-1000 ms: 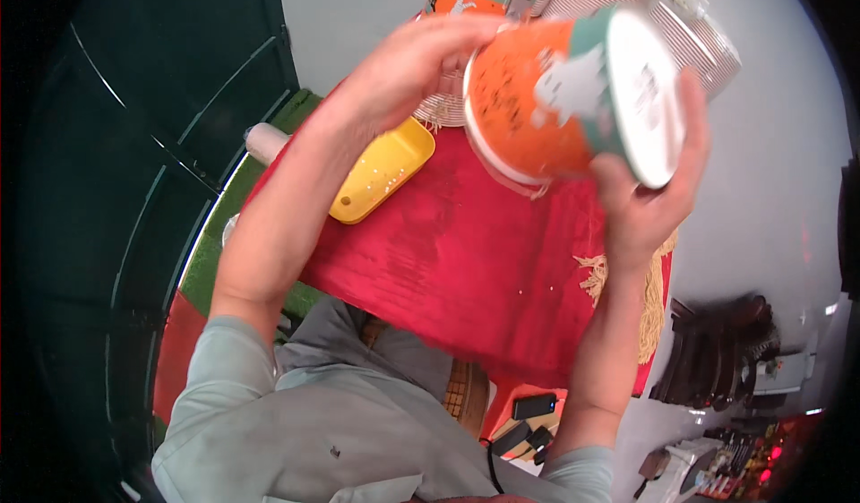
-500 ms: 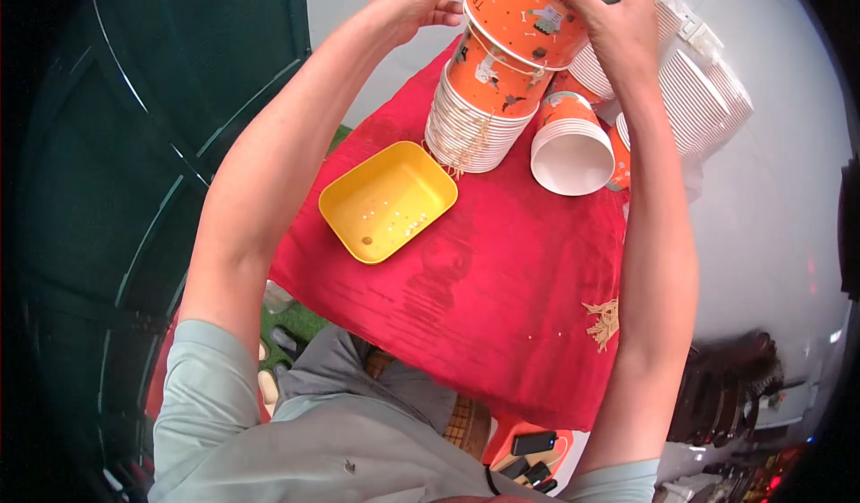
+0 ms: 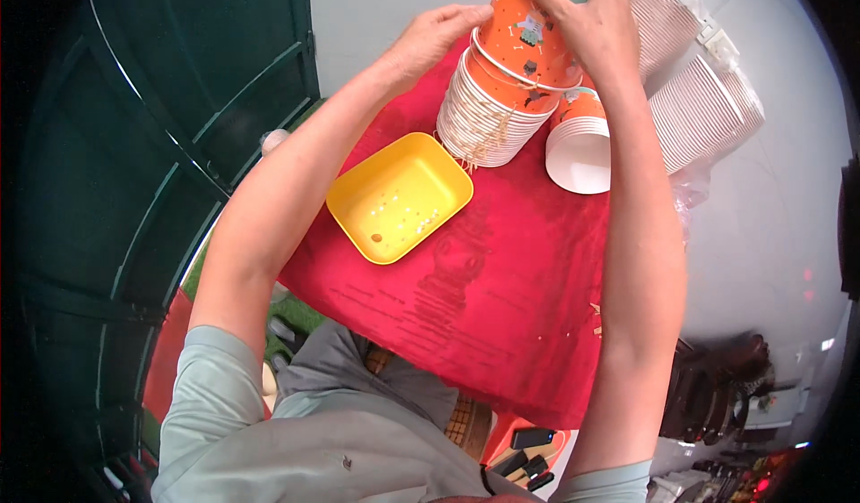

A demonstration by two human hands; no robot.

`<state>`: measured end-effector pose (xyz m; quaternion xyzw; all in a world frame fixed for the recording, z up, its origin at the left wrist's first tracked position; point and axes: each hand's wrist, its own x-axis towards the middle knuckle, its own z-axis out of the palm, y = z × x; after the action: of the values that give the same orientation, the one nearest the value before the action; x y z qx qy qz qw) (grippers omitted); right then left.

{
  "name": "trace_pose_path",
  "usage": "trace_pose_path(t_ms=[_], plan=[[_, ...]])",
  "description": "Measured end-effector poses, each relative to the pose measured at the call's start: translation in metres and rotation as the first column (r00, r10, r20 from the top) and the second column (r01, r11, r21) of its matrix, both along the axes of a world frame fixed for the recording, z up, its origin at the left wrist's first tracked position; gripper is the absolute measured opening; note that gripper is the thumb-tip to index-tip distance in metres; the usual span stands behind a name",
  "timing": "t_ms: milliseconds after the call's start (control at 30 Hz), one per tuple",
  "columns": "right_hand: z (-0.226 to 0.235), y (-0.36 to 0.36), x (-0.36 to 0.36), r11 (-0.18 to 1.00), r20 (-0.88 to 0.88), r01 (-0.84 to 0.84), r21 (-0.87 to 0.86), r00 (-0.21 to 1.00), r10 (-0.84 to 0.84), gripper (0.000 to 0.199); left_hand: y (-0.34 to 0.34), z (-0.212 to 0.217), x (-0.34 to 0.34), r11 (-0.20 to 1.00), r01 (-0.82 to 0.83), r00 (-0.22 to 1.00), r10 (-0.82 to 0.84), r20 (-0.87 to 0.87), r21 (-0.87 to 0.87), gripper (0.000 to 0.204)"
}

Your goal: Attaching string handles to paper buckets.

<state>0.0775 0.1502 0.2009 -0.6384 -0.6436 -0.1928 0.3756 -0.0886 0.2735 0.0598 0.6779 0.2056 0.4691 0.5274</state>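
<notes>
An orange paper bucket [image 3: 524, 33] with cartoon prints and a green band stands upside down over a stack of nested paper buckets [image 3: 479, 118], whose white rims show below. My right hand [image 3: 598, 26] grips its raised base, thumb on the near side and fingers over the far edge. My left hand [image 3: 441, 39] is at the bucket's left side, fingers stretched out, the tips touching or very close to it. Thin tan strands hang down the stack. In front of it sits a yellow rectangular tub [image 3: 403, 200] with small white bits and one brown speck inside.
Another orange and white cup stack [image 3: 580, 155] lies on its side, partly behind my right forearm. Taller stacks of white-rimmed tubs [image 3: 703, 100] in clear plastic lean near the wall. The red tablecloth [image 3: 502, 297] has dark damp marks. Below it is an orange stool holding phones.
The orange bucket has come down further over the stack, covering more of the one beneath. My hands moved with it, and the left fingers straightened. The view shifted slightly.
</notes>
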Motion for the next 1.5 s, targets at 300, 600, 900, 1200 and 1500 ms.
trace_pose_path(t_ms=[300,600,900,1200,1500], plan=[[-0.042,0.034,0.036,0.991,0.039,0.131,-0.007,0.991,-0.131,0.104,-0.01,-0.024,0.01,0.997,0.053,0.998,-0.052,0.026,-0.047,0.088],[-0.06,0.037,0.039,0.992,0.094,0.117,0.035,0.988,-0.12,0.091,-0.011,-0.033,0.01,0.997,0.05,0.999,-0.05,-0.005,-0.065,0.087],[-0.067,0.033,0.028,0.979,0.099,0.19,0.075,0.975,-0.197,0.087,-0.007,-0.038,0.005,0.997,0.046,0.998,-0.049,-0.046,-0.07,0.086],[-0.07,0.018,0.041,0.966,0.061,0.233,0.109,0.969,-0.241,0.087,-0.017,-0.033,0.029,0.999,0.046,0.995,-0.046,-0.091,-0.007,0.08],[-0.119,-0.034,0.079,0.95,-0.304,0.037,0.309,0.951,0.062,0.068,-0.066,-0.027,-0.024,0.964,-0.263,0.96,0.258,-0.114,-0.037,0.055]])
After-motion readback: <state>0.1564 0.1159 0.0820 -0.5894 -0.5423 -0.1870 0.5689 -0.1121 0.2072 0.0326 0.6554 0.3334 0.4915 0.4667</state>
